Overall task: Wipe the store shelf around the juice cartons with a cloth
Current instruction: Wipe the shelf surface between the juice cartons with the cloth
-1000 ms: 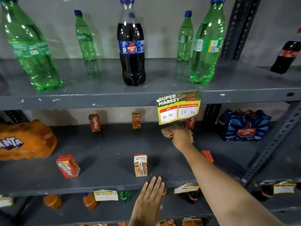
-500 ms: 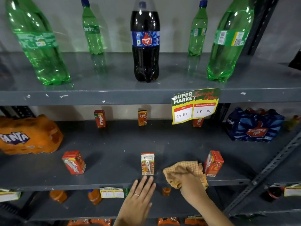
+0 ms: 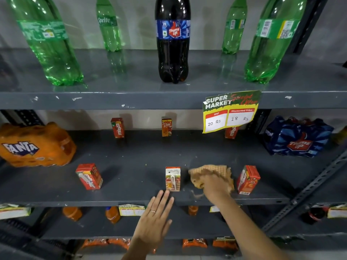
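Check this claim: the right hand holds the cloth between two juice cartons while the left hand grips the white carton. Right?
No. In the head view the left hand is open, fingers straight, below the white carton, gripping nothing. The rest stands.

Left hand (image 3: 154,220) flat; right hand (image 3: 214,186) blurred, grip seemingly tight.

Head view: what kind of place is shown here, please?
Probably a supermarket: a Super Market price tag hangs on the grey metal shelf, with soft-drink bottles above and juice cartons below.
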Demonstrator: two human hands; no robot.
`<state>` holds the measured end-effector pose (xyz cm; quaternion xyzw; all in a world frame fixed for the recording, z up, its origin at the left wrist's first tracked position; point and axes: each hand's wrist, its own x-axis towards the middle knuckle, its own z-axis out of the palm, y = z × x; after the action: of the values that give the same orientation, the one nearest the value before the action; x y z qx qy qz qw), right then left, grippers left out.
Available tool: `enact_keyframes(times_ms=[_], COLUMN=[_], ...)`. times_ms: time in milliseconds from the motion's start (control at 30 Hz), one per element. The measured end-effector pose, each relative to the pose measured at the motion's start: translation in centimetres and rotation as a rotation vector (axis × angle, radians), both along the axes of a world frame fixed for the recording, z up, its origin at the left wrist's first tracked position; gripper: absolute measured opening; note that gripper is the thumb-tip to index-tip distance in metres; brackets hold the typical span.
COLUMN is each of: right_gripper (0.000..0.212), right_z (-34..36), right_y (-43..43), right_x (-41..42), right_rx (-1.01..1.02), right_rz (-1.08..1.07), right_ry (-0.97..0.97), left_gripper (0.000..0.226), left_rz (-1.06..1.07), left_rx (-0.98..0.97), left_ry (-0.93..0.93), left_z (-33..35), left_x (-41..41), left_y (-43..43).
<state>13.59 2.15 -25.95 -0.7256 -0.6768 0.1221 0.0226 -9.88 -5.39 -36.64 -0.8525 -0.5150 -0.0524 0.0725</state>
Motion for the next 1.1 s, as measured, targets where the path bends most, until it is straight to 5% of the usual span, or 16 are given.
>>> enact_keyframes(times_ms=[200, 333, 433, 633, 833, 1100], right_gripper=[0.062, 0.042, 0.042, 0.053, 0.074, 0.083], right_z=[2.5, 8.2, 9.3, 0.5, -1.7, -2.2], right_y=[-10.4, -5.8, 2.9, 17.8, 12.3, -5.0], right_x=[-0.3, 1.1, 0.3, -3.1, -4.8, 0.7], right_rx=[-0.086, -0.019, 0.217, -0.06, -0.021, 0.052], right_rz=[0.236, 0.037, -0.01, 0.092, 0.369, 0.254], right_ry=[0.169, 0.489, 0.457, 0.164, 0.033, 0.129], left_gripper=[0.069, 0.072, 0.075, 0.075, 0.075, 0.075], left_rz=[0.052, 0.099, 0.109, 0.115, 0.118, 0.158], left_rx=[-0.045, -0.095, -0.087, -0.097, -0.066, -0.116], left_ry=[-0.008, -0.036, -0.04, -0.049, -0.066, -0.066], left_z=[1.1, 1.3, 1.4, 0.8, 0.6, 1.0], left_x=[-2.0, -1.3, -1.1, -1.4, -1.4, -0.7], left_y=[0.9, 0.6, 0.4, 0.5, 0.6, 0.3])
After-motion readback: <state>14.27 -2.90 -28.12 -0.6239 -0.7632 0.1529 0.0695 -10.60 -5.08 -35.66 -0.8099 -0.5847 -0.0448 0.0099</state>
